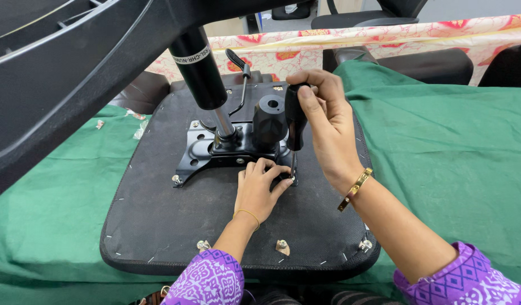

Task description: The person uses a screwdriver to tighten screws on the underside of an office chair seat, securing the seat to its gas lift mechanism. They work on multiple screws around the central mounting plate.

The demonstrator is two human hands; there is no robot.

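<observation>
Upright, screwdriver point(295, 121) in right hand point(328, 121), left hand point(259, 189) beside tip

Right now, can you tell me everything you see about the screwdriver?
The screwdriver has a thick black handle and a thin metal shaft. It stands almost upright, tip down at the corner of the black metal plate on the upturned chair seat. The right hand wraps around the handle from above. The left hand rests beside the tip, its fingers pinched around the spot where it meets the plate.

We've got a table under green cloth point(452, 147), upturned black seat base point(159, 226) flat on it, small scraps point(139, 130) near its left edge.
</observation>
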